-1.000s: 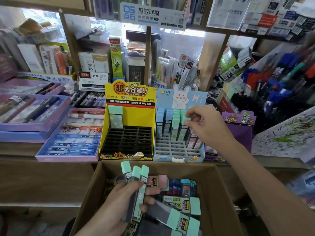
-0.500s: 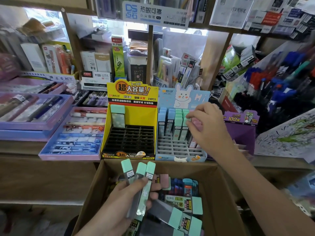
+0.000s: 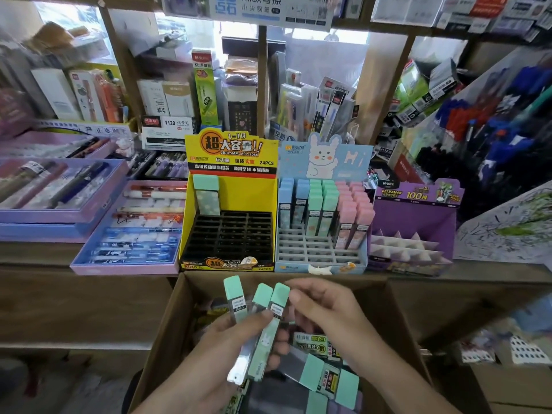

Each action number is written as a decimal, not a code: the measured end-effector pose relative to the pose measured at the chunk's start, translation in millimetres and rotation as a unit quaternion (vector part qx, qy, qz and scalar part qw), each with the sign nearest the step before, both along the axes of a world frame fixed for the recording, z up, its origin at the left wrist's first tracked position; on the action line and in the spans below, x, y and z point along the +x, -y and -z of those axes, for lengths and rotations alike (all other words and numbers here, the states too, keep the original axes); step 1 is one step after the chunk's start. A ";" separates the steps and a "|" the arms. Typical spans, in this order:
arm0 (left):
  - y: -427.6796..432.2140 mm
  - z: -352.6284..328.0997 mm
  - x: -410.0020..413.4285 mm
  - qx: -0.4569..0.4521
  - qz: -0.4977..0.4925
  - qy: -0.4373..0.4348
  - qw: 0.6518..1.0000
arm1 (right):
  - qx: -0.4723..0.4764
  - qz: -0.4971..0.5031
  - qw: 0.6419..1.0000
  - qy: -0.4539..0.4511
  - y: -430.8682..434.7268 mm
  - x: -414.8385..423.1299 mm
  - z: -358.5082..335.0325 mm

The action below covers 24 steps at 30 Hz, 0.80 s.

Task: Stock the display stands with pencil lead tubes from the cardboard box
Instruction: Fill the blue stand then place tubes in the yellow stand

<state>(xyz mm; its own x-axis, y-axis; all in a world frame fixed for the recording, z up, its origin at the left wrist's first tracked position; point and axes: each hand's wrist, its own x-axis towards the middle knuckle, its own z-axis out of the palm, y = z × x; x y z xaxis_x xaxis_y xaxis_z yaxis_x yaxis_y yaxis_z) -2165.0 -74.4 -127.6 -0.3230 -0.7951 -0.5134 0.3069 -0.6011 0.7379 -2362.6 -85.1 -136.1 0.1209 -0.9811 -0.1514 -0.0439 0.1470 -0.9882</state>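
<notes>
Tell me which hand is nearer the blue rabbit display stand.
Right. The right hand is just in front of the blue rabbit stand; the left hand sits lower and leftward, gripping three mint tubes.

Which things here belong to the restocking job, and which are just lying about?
Job: left hand, green-capped tubes it holds, right hand, cardboard box, yellow stand, blue rabbit stand.
Lying about: pen trays, pen rack.

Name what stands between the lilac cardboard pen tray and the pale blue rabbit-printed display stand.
The yellow cardboard display stand, its black grid holding one mint-capped tube, seen in the head view.
</notes>
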 end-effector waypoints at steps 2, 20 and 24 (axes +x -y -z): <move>-0.6 0.2 -1.2 -0.008 0.016 0.003 1.000 | -0.011 -0.010 1.000 0.015 2.5 -3.0 1.4; 6.7 7.6 6.0 -0.016 -0.044 0.021 0.999 | -0.223 0.086 0.970 -0.046 29.2 -38.8 -63.1; 5.8 9.1 4.5 -0.017 -0.047 0.023 0.998 | -0.300 0.110 0.934 -0.162 47.7 -50.7 -78.1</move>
